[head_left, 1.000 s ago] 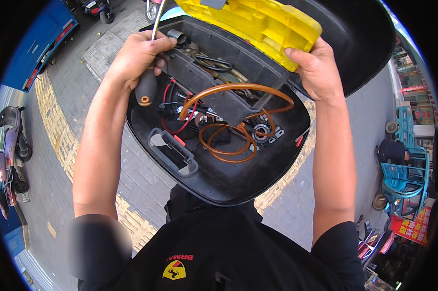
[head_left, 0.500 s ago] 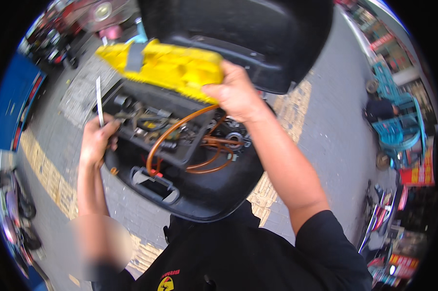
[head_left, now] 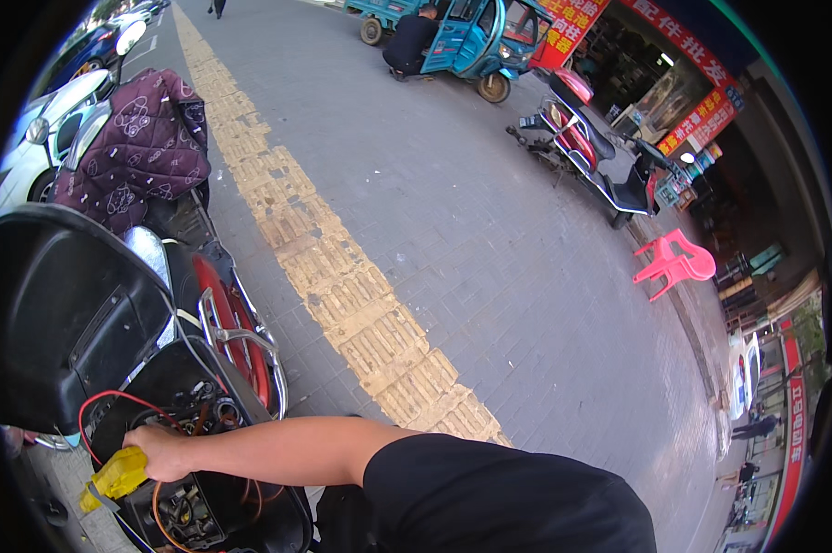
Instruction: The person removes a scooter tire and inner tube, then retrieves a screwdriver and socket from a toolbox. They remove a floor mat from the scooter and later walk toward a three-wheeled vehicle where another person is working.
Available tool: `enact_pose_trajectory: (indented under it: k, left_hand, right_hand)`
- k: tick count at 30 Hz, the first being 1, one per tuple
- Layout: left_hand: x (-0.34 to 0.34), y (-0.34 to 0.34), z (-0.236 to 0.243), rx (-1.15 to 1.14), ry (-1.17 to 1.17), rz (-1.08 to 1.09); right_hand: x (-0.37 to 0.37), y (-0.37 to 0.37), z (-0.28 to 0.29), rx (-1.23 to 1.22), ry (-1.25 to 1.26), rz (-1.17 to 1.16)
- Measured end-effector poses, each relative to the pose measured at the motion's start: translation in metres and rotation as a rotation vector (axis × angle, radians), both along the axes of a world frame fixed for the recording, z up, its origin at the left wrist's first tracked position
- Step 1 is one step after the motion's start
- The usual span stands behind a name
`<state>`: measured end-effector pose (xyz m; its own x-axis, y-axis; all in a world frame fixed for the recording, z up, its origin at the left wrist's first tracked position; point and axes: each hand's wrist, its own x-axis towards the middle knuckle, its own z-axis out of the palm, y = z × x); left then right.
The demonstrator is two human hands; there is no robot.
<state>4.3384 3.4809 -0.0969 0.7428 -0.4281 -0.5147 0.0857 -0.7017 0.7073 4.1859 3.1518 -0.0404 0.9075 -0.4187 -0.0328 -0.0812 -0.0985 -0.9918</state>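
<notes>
One right hand (head_left: 160,452) and one yellow lid (head_left: 121,475), at the lower left of the head view. The lid bears one grey strip (head_left: 103,498) near its lower end. Beneath lie one black box (head_left: 291,518), open, and its single black cover (head_left: 52,309), raised on the left. Inside the box: one red cable (head_left: 112,394), looped above the hand; orange hose (head_left: 157,512), in curved lengths whose number cannot be told; and small metal parts (head_left: 187,514), too crowded to count. Just beside the box are one chrome rail (head_left: 215,318) and one purple quilt (head_left: 139,147).

Grip: the right hand is closed on the upper end of the yellow lid, with no gap visible between fingers and plastic; the lid slants down and to the left at the near left edge of the box. Exact finger placement is hidden by the back of the hand. The left hand lies outside the view, and its grip cannot be told.

Surroundings: one paved strip (head_left: 328,272), yellowish; one pink chair (head_left: 676,265); one blue three-wheeler (head_left: 471,41), with one person (head_left: 409,42) in dark clothing low beside it.
</notes>
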Motion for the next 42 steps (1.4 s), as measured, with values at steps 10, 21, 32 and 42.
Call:
enact_pose_trajectory:
  k: [10, 21, 32, 42]
  left_hand:
    - [-0.008, -0.017, 0.026, 0.01, -0.026, 0.115]
    - [-0.071, -0.093, 0.119, -0.237, -0.364, 0.326]
    - [-0.133, -0.24, 0.155, -0.771, -0.501, -0.55]
    - [-0.352, -0.458, 0.081, -0.589, 0.074, -0.553]
  right_hand:
    - [-0.034, -0.046, 0.026, -0.125, 0.171, -0.282]
    - [-0.108, -0.057, 0.043, -0.193, -0.168, -0.101]
    - [-0.259, -0.081, -0.027, -0.056, -0.137, -0.434]
    - [-0.538, -0.109, -0.122, 0.254, 0.215, -0.822]
